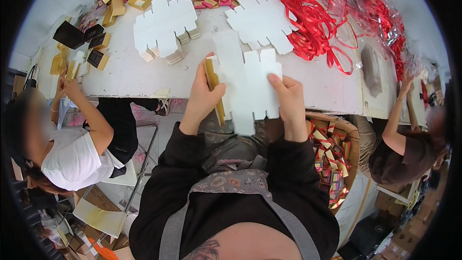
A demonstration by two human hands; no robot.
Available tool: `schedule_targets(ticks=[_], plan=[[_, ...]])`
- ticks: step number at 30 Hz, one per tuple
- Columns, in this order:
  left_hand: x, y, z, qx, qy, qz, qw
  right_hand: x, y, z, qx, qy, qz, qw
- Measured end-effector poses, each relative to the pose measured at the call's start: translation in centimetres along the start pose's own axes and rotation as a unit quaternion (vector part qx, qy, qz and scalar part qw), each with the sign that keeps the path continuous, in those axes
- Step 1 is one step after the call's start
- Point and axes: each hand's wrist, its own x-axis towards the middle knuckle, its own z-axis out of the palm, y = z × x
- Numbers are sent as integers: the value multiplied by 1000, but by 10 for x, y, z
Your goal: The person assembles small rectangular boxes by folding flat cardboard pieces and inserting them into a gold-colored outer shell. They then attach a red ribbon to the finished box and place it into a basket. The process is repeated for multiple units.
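Note:
Between my two hands, just over the table's near edge, is a flat white die-cut box blank point(250, 79) with notched flaps. My left hand point(204, 89) grips its left side, where a folded-up flap shows a gold outer face. My right hand point(290, 96) pinches the right edge, thumb on top of the white face and fingers underneath. Beyond it lie two stacks of similar blanks: a thick left stack point(166, 26) and a right stack point(262, 21), whose right side red ribbon partly covers.
A tangle of red ribbons point(313, 29) spreads over the white table point(322, 86). Small gold boxes point(139, 1) and black-lined boxes point(97, 59) stand at left. A carton of finished boxes point(353, 149) sits by my right. One person point(77, 159) works at left, another point(402, 159) at right.

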Motion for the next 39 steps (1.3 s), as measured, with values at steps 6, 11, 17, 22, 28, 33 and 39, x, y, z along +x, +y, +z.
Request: schedule_targets(ticks=[6, 11, 17, 22, 28, 33, 39], plan=[[-7, -2, -28, -21, 20, -118, 993, 23, -23, 17, -37, 31, -59, 997], [-5, 5, -63, -18, 138, -90, 986, 85, -42, 3, -282, 94, -131, 946], [1, 5, -63, 40, 195, 26, 980, 116, -31, 4, -516, 233, -484, 667], [5, 7, -8, 338, 238, 68, 908, 3, 0, 50, 174, -226, 72, 956], [4, -8, 15, 305, 167, 76, 935, -25, 14, 50, 125, -199, -59, 970], [-18, -2, 17, -4, 2, -26, 1000, 2, 20, 26, -31, -63, -43, 997], [-22, -25, 37, 122, 96, 46, 987, -8, 14, 26, -360, 6, -81, 929]])
